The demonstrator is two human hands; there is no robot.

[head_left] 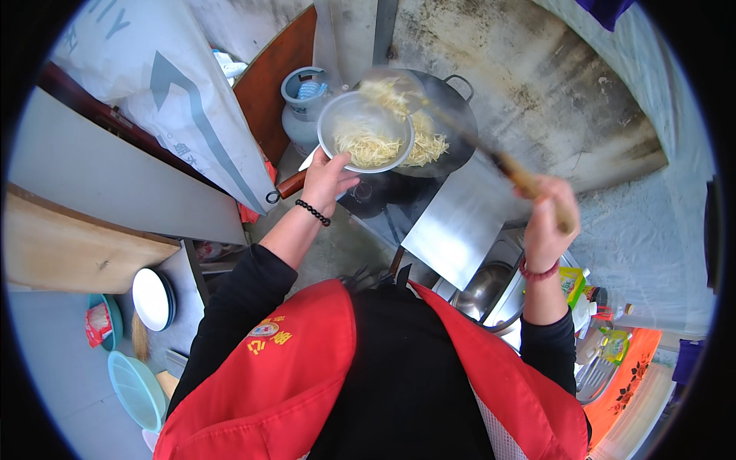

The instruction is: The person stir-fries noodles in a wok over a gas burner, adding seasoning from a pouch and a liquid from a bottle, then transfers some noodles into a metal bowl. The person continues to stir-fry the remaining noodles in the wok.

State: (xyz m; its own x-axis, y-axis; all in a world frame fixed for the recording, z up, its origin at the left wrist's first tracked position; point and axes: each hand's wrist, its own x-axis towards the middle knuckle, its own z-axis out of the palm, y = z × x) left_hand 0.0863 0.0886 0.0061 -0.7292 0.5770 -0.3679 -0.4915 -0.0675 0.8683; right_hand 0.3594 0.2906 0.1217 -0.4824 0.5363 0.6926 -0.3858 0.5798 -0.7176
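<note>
My left hand (pixel 328 182) is closed on the near edge of a round, shallow metal bowl (pixel 340 115), tilted over the left side of a dark wok (pixel 460 146). Thin pale-yellow food shreds (pixel 373 147) lie in the bowl, and more shreds (pixel 427 146) are in the wok. A brown wooden handle with a ring (pixel 291 185) sticks out beside my left hand; what it joins is hidden. My right hand (pixel 548 218) grips the wooden handle of a long ladle (pixel 521 178). Motion blurs its round head, which carries shreds above the bowl and wok.
Left of the wok stands a grey gas cylinder (pixel 301 111). A shiny metal panel (pixel 458 222) lies beside the stove (pixel 383 201). Behind my right arm are a metal pot (pixel 487 290) and several bottles and pouches. Stacked plates (pixel 152 299) and a teal basket (pixel 138 389) are at the left.
</note>
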